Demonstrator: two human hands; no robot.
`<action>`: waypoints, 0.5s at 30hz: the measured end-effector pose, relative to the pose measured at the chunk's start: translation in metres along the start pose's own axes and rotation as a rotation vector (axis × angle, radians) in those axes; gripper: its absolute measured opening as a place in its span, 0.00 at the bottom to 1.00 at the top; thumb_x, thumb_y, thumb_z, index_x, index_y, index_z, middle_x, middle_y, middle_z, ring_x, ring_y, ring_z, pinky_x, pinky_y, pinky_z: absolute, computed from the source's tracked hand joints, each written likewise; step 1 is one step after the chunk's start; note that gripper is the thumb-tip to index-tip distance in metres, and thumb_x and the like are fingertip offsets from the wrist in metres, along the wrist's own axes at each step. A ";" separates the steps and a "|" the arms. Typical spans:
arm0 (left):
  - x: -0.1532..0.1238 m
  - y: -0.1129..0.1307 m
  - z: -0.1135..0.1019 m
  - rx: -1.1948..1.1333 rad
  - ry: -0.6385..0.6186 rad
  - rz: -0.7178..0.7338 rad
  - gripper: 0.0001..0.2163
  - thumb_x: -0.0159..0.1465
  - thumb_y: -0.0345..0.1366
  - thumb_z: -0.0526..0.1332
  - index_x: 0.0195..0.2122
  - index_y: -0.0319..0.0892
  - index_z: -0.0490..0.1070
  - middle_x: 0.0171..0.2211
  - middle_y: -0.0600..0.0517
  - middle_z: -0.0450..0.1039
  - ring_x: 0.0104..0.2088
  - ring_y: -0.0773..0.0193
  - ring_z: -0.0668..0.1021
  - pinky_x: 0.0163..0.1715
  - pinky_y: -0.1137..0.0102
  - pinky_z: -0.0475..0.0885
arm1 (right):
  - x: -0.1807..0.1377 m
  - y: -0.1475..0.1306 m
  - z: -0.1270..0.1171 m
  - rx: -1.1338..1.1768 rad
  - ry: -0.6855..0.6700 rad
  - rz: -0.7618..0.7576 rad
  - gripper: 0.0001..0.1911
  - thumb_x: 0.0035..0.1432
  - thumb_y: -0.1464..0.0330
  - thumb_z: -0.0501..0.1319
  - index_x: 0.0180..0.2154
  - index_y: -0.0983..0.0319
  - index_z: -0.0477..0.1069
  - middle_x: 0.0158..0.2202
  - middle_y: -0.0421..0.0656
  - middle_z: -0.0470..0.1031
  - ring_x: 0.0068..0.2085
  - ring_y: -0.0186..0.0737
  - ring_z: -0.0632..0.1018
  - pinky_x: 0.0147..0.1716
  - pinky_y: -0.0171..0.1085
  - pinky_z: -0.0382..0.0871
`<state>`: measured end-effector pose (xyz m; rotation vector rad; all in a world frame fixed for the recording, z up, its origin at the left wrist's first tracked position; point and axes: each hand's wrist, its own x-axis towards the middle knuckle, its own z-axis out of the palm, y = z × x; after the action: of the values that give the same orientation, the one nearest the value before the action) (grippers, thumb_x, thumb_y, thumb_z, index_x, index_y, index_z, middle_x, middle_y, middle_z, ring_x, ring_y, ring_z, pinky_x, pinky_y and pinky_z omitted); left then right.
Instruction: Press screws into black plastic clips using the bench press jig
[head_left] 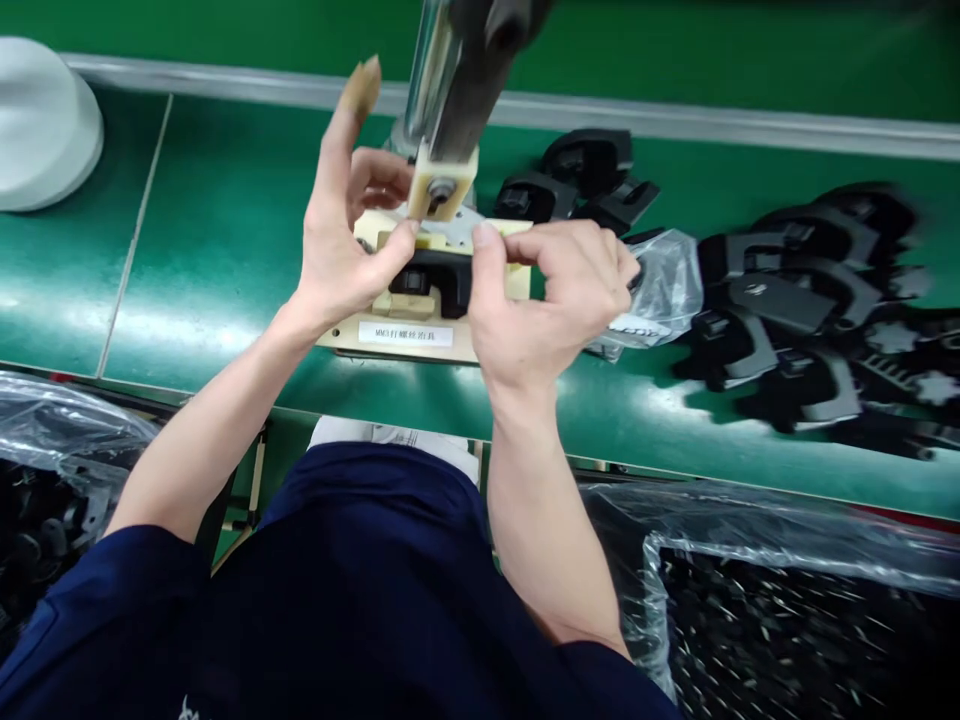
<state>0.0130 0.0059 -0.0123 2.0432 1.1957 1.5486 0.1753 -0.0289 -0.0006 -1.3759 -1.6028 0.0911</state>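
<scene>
A black plastic part [452, 272] lies in a cream-coloured fixture [341, 338] with a white label [406, 334] on its front. My left hand [341, 225] is at the fixture's left side, its thumb tip touching the part's upper edge. The left index finger, in a tan finger cot, points up, and the other fingers curve behind the clamp. My right hand [544, 280] holds the part's right end, thumb on top and fingers curled. Between both thumbs stands a cream pressing block [442, 188] with a screw, below a dark metal arm [480, 85].
Black plastic parts [795, 290] are piled on the green table [225, 250] at the right, with more [577, 175] behind the fixture. A clear plastic bag [664, 290] lies beside my right hand. Lined bins [787, 640] of dark pieces stand below. A white round object [45, 125] is far left.
</scene>
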 end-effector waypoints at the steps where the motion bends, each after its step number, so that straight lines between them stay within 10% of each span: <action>1: 0.000 0.000 0.001 -0.021 0.010 0.010 0.32 0.62 0.48 0.56 0.64 0.52 0.43 0.61 0.46 0.58 0.44 0.62 0.76 0.39 0.68 0.77 | 0.008 0.002 -0.008 0.000 0.037 -0.029 0.17 0.64 0.58 0.59 0.25 0.60 0.67 0.29 0.41 0.69 0.37 0.44 0.75 0.49 0.52 0.62; 9: -0.008 0.013 0.018 0.004 0.162 -0.155 0.36 0.60 0.38 0.58 0.68 0.50 0.45 0.49 0.44 0.72 0.48 0.55 0.79 0.49 0.58 0.77 | 0.153 -0.035 -0.093 0.164 0.350 -0.257 0.09 0.60 0.66 0.62 0.27 0.59 0.70 0.26 0.39 0.74 0.29 0.37 0.75 0.33 0.38 0.70; 15: -0.008 0.018 0.029 0.036 0.275 -0.077 0.36 0.60 0.35 0.59 0.68 0.53 0.46 0.50 0.45 0.74 0.47 0.52 0.80 0.45 0.56 0.80 | 0.304 -0.159 -0.141 0.295 0.364 -0.281 0.09 0.66 0.77 0.53 0.41 0.64 0.71 0.42 0.43 0.76 0.38 0.27 0.75 0.37 0.28 0.69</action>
<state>0.0468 -0.0045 -0.0156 1.8240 1.3894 1.8259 0.1978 0.0822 0.3523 -0.8743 -1.3936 -0.0849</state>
